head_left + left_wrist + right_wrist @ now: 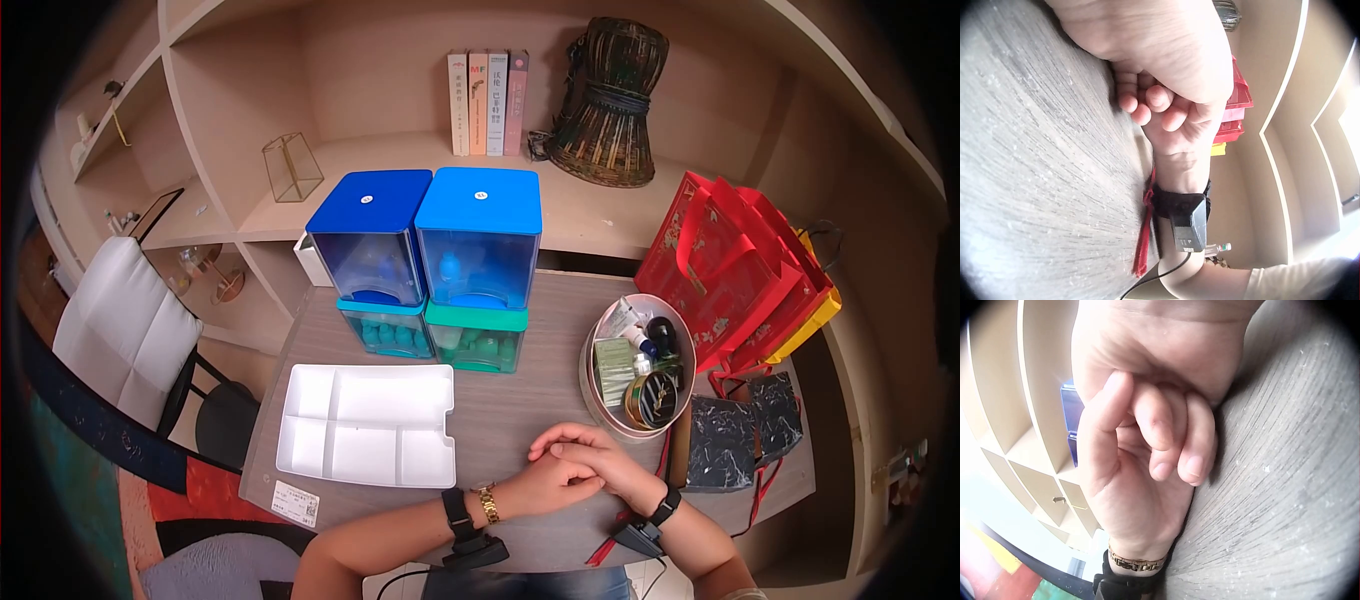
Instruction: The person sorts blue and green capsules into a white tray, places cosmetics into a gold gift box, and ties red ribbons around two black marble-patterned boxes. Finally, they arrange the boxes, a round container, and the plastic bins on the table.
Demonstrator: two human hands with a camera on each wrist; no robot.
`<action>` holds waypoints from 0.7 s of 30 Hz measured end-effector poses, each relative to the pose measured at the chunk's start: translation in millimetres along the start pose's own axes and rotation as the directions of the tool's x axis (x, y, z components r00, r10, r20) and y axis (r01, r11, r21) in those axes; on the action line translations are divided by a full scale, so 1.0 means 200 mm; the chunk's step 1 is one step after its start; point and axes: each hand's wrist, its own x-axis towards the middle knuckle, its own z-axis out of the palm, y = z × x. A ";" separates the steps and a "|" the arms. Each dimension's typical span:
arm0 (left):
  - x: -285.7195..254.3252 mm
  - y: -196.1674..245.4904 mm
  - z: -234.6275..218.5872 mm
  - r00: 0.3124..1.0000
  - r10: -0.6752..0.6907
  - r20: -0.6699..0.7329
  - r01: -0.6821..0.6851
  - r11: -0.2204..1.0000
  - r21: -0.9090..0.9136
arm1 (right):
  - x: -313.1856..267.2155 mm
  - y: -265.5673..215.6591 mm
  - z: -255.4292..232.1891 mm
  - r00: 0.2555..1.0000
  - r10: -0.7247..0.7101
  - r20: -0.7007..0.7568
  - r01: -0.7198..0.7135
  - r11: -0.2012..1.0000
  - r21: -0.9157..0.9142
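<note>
Near the table's front edge my two hands lie clasped together, with no object between them. My left hand (545,487) comes in from the left, a gold bracelet (488,504) at its wrist. Across it lies my right hand (612,468), its fingers reaching over the left hand. Both wrist views show loosely bent fingers (1154,419) tucked between the palms, close over the wood-grain tabletop (1041,156). A red ribbon (1142,244) trails on the table beside the right wrist.
A white divided tray (385,412) lies left of the hands. Behind it stand stacked blue bins (478,240) and green bins (477,340). A round box (590,395) of cosmetics, black marbled boxes (722,440) and red gift bags (715,270) are right. Shelves hold books (487,105).
</note>
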 end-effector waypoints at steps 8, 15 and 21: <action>0.00 0.00 0.00 1.000 0.007 -0.009 -0.007 1.000 -0.003 | 0.00 -0.01 0.00 1.000 0.000 -0.002 0.000 1.000 -0.008; 0.00 -0.01 0.00 1.000 0.011 -0.004 -0.010 1.000 0.006 | -0.01 -0.02 0.02 1.000 0.001 -0.012 -0.001 1.000 -0.009; 0.00 -0.02 0.01 1.000 0.008 -0.004 -0.008 1.000 0.013 | 0.00 -0.02 0.02 1.000 0.005 -0.016 -0.006 1.000 -0.012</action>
